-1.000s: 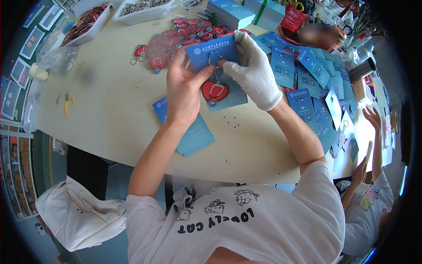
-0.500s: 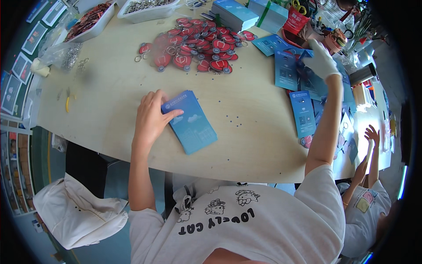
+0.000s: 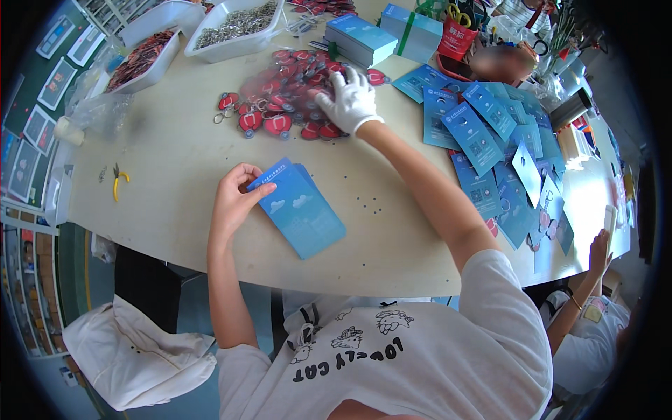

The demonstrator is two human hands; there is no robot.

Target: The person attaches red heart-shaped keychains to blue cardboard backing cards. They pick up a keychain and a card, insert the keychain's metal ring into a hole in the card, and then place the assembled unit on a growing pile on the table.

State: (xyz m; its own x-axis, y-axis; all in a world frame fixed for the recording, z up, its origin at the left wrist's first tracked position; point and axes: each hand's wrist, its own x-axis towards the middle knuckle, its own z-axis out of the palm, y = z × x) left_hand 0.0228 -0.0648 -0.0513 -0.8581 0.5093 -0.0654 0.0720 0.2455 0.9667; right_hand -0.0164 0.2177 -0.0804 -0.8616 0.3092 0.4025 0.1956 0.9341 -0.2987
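My left hand [image 3: 236,196], bare, pinches the upper left corner of a blue card [image 3: 297,217] printed with clouds, thumb on top and fingers curled beneath its edge. That card lies slightly askew over a stack of similar cards [image 3: 316,187], whose edges show along its right side. My right hand [image 3: 348,103], in a white glove, reaches over the right part of a heap of red key rings [image 3: 278,124] with small blue round tags. Its fingers are spread among the key rings, and no held piece shows.
Blue cards [image 3: 473,136] spread over the right side. Behind the heap stand card stacks [image 3: 360,40] and a white tub of metal rings [image 3: 236,31]; another tub [image 3: 150,66] holds reddish pieces. Yellow-handled pliers [image 3: 120,182] lie left. A co-worker's hand [image 3: 599,252] is at far right.
My right hand has moved left from the spread cards to the key rings; another card now lies on that spread. My left hand has lifted or shifted the top card askew.
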